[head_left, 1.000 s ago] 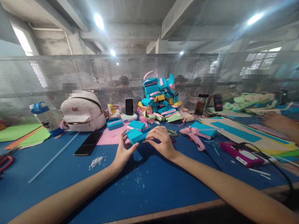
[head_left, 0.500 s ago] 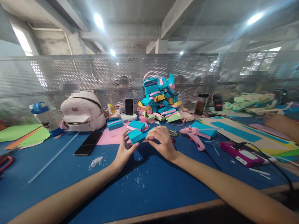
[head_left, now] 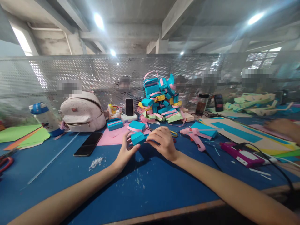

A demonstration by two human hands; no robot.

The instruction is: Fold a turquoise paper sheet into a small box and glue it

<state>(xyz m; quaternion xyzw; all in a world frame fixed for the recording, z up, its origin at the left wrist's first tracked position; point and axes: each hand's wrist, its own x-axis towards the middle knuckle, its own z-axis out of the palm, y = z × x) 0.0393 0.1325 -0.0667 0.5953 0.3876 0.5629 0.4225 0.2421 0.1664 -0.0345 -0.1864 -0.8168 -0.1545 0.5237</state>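
Between my hands is a small blue paper box (head_left: 137, 138), held just above the blue tabletop. My left hand (head_left: 124, 150) grips its left side, thumb beneath and fingers behind. My right hand (head_left: 162, 140) pinches the right end, where a strip of blue paper partly shows; the fingertips hide the rest. Just behind lie a blue box with a pink band (head_left: 136, 126) and a pink paper sheet (head_left: 106, 139). Yellow-handled scissors (head_left: 173, 133) are partly hidden by my right hand. A pink glue gun (head_left: 195, 137) rests to the right.
A tall pile of blue, pink and yellow paper boxes (head_left: 161, 103) stands at the back. Around it are a backpack (head_left: 83, 112), bottle (head_left: 45, 120), dark phone (head_left: 88, 144) and magenta power bank (head_left: 242, 154) with a cable. Another person's hand (head_left: 282, 128) is at far right.
The blue box has turned slightly between my fingers, and less of its right-hand strip shows. Both my hands stay nearly in place. The other person's hand has shifted a little.
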